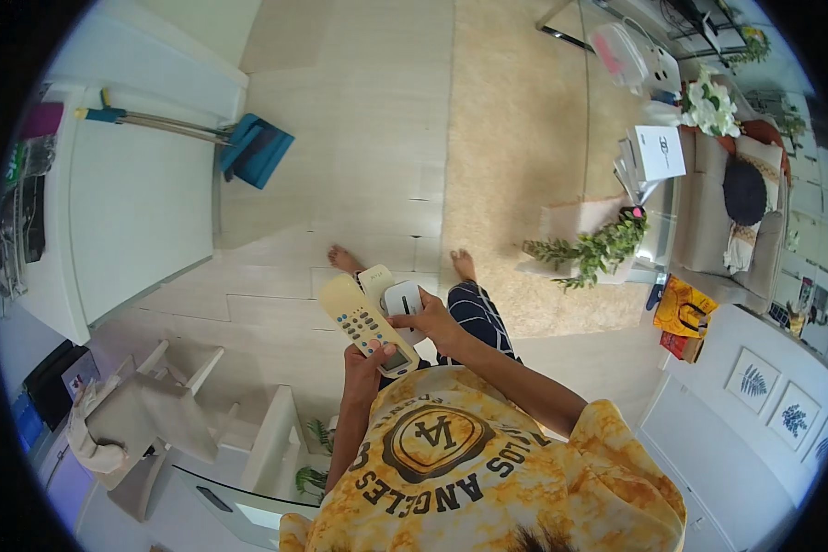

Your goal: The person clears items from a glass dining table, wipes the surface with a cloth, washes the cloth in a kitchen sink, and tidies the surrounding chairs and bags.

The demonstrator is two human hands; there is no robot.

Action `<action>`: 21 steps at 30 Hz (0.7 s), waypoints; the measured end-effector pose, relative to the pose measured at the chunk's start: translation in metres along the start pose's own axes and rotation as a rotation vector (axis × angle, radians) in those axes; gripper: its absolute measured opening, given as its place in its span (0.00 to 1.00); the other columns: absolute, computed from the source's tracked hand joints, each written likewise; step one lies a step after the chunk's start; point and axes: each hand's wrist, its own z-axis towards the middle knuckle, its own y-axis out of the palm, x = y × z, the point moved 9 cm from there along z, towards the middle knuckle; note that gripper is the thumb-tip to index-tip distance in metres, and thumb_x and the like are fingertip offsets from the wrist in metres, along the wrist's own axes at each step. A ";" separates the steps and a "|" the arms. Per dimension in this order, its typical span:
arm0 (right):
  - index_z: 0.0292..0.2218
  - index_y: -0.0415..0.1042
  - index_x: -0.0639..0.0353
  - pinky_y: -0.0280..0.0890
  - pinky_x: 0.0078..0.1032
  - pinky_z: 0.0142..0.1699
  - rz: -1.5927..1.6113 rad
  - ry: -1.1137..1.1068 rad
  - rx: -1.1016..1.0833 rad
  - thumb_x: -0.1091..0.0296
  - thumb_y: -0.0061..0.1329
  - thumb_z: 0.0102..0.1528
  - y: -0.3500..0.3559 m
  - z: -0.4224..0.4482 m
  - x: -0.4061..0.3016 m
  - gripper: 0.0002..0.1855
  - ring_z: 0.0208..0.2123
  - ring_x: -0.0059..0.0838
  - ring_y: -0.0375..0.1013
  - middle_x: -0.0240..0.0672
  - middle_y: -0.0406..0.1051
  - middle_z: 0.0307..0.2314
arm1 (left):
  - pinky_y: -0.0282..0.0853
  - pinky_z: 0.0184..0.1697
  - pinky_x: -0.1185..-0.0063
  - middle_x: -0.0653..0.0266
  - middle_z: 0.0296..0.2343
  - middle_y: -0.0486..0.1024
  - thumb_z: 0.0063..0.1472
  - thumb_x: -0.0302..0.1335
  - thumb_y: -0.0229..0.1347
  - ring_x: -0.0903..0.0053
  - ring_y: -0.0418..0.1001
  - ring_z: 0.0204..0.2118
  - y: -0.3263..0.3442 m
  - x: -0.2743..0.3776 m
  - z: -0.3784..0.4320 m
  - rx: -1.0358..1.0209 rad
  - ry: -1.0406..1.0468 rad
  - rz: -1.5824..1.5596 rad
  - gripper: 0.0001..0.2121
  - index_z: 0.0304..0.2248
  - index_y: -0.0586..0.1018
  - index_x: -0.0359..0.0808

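Observation:
My left hand (pixel 367 369) grips a large cream remote control (pixel 366 324) near its display end, with the thumb on the buttons by the small screen. The remote slants up and to the left over my lap. My right hand (pixel 431 321) holds a smaller white remote (pixel 401 298) with a dark slot-like mark, thumb and fingers around its side. Behind these two, a third pale cream remote or case (pixel 375 279) shows its end, which bears writing. Which hand supports that third piece I cannot tell, since its lower part is hidden.
Blue dustpan (pixel 257 150) and long handles lean at a white cabinet (pixel 141 186). A beige chair (pixel 145 414) stands lower left. A glass table on a beige rug (pixel 510 138) carries a leafy plant (pixel 593 248) and books (pixel 657 153). A sofa (pixel 711 207) and yellow bag (pixel 683 307) are at right.

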 end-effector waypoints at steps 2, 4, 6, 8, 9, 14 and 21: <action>0.39 0.63 0.61 0.64 0.20 0.36 -0.143 -0.062 0.041 0.69 0.60 0.37 -0.059 -0.014 -0.010 0.27 0.30 0.21 0.68 0.32 0.68 0.28 | 0.70 0.35 0.80 0.63 0.31 0.72 0.49 0.21 0.56 0.78 0.72 0.31 0.038 -0.043 0.009 -0.009 0.003 -0.043 0.16 0.39 0.70 0.27; 0.38 0.63 0.63 0.64 0.20 0.35 -0.350 -0.143 0.098 0.69 0.60 0.36 -0.110 -0.036 -0.014 0.27 0.29 0.21 0.68 0.33 0.68 0.28 | 0.70 0.35 0.80 0.63 0.31 0.72 0.49 0.21 0.56 0.78 0.72 0.31 0.068 -0.091 0.004 0.004 -0.015 -0.091 0.15 0.38 0.70 0.27; 0.38 0.63 0.64 0.64 0.20 0.36 -0.437 -0.147 0.063 0.68 0.60 0.36 -0.158 -0.055 -0.003 0.27 0.30 0.21 0.67 0.34 0.68 0.28 | 0.71 0.35 0.80 0.63 0.31 0.72 0.49 0.21 0.56 0.78 0.72 0.31 0.100 -0.141 -0.004 0.062 -0.001 -0.170 0.15 0.37 0.70 0.27; 0.38 0.61 0.65 0.64 0.22 0.36 -0.456 -0.052 0.023 0.67 0.60 0.35 -0.197 -0.078 0.016 0.29 0.30 0.24 0.68 0.36 0.68 0.27 | 0.71 0.35 0.79 0.63 0.30 0.72 0.48 0.21 0.56 0.78 0.72 0.31 0.113 -0.190 -0.014 0.110 -0.033 -0.221 0.14 0.36 0.70 0.28; 0.39 0.61 0.65 0.64 0.22 0.36 -0.547 -0.148 0.044 0.67 0.60 0.35 -0.216 -0.087 0.011 0.30 0.30 0.25 0.68 0.37 0.68 0.28 | 0.71 0.35 0.79 0.63 0.30 0.72 0.48 0.21 0.56 0.77 0.72 0.31 0.128 -0.206 -0.018 0.120 -0.044 -0.217 0.14 0.36 0.70 0.28; 0.42 0.59 0.64 0.63 0.27 0.41 -0.694 -0.152 0.010 0.64 0.61 0.32 -0.284 -0.126 0.041 0.36 0.35 0.35 0.69 0.44 0.68 0.31 | 0.71 0.37 0.77 0.61 0.30 0.72 0.48 0.22 0.56 0.75 0.72 0.31 0.178 -0.282 -0.046 0.186 -0.005 -0.293 0.14 0.36 0.69 0.27; 0.42 0.58 0.63 0.64 0.27 0.39 -0.748 -0.173 -0.042 0.61 0.61 0.34 -0.406 -0.193 0.086 0.36 0.34 0.37 0.71 0.46 0.69 0.30 | 0.72 0.35 0.78 0.62 0.29 0.72 0.50 0.23 0.56 0.78 0.73 0.30 0.247 -0.439 -0.070 0.245 0.065 -0.442 0.12 0.34 0.70 0.29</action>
